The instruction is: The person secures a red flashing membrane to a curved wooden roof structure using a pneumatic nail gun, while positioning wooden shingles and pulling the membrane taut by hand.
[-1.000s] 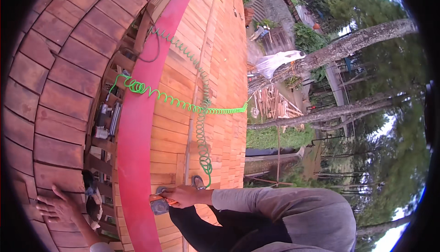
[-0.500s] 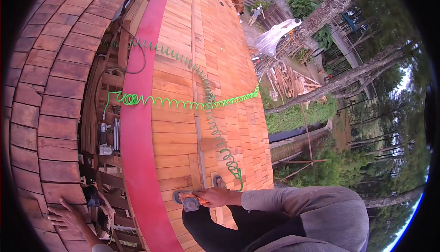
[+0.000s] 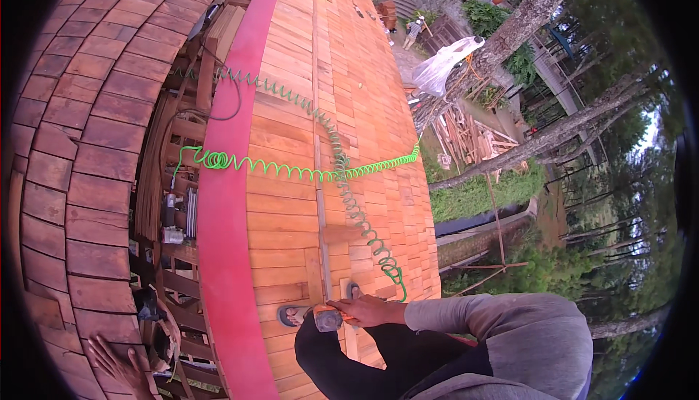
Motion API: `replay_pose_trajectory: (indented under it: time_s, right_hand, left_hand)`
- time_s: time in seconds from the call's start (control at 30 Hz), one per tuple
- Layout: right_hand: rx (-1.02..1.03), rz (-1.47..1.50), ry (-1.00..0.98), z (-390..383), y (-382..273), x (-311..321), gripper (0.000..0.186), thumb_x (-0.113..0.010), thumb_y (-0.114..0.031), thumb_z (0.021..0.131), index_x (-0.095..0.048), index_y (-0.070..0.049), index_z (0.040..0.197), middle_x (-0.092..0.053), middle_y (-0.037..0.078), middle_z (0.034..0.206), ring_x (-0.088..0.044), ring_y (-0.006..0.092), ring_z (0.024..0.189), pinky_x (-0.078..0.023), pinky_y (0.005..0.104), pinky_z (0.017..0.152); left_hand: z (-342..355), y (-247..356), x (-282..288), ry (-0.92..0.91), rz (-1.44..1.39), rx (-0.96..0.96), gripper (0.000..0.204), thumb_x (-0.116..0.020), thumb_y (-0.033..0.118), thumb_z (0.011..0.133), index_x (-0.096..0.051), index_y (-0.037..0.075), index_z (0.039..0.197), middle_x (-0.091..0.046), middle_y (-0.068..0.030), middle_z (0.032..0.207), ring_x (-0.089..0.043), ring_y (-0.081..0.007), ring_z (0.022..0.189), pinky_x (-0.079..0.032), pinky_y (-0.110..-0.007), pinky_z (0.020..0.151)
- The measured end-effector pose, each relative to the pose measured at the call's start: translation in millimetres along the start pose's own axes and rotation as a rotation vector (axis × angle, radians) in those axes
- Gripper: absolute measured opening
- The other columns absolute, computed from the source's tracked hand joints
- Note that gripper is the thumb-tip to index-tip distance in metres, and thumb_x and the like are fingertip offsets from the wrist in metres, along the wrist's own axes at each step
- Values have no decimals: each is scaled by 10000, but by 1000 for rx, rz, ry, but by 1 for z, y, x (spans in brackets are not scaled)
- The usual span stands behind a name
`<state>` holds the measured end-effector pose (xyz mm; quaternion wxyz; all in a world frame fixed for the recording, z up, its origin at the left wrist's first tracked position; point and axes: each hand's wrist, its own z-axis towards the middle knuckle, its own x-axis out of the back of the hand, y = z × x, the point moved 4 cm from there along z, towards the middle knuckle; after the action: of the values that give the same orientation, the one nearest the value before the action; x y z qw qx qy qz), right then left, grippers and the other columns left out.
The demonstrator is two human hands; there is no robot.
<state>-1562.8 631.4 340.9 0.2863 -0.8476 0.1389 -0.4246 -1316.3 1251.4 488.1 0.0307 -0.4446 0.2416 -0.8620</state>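
- Shingled wooden roof [image 3: 342, 109] curves away, red strip [image 3: 226, 203] along its left side, trees and yard far below.
- Green coiled air hose [image 3: 291, 171] crosses the shingles; best kept clear of the feet.
- Right hand [image 3: 368, 311] grips the nail tool [image 3: 328, 318]; press it flat on the shingle.
- Left hand [image 3: 120, 363] spread wide, braced on shingles bottom left.

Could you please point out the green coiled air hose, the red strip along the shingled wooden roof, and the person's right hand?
green coiled air hose [image 3: 291, 171], head view, on the coils crossing the shingles.
red strip [image 3: 222, 211], head view, midway along its length.
right hand [image 3: 364, 311], head view, back of the hand gripping a tool.
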Motion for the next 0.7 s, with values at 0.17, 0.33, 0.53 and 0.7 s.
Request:
replay_pose_trajectory:
  time_s: [0.17,0.33,0.53,0.7]
  right_hand:
    - [27,67,-42,33,-23,-6,778,-699,-233,946,-305,-136,1609,-652,150,1255,-709,396,984,-592,514,735]
    - [91,95,-90,88,-65,-8,807,-692,-219,952,-263,-139,1631,-639,180,1313,-707,405,1018,-609,511,776]
    - [84,59,-101,157,-102,-14,831,-701,-230,956,-245,-109,1641,-661,196,1293,-725,422,953,-595,522,766]
    - [42,83,-57,197,-115,-8,872,-701,-204,925,-230,-144,1656,-688,211,1262,-719,419,1018,-586,521,825]
  left_hand:
    - [9,12,6,-9,-7,81,862,-303,689,1055,-308,77,1661,-298,-214,1704,-301,-402,1561,-202,-532,1275]
    - [-3,2,1,-82,-11,135,851,-332,681,1049,-346,76,1647,-331,-197,1693,-317,-382,1559,-203,-536,1275]
    - [4,-8,-3,-214,-28,208,860,-356,680,1040,-344,66,1643,-299,-194,1709,-259,-388,1583,-149,-542,1287]
    - [-9,-5,-15,-277,-46,239,879,-376,693,1029,-325,75,1652,-275,-206,1714,-220,-395,1596,-128,-551,1290]
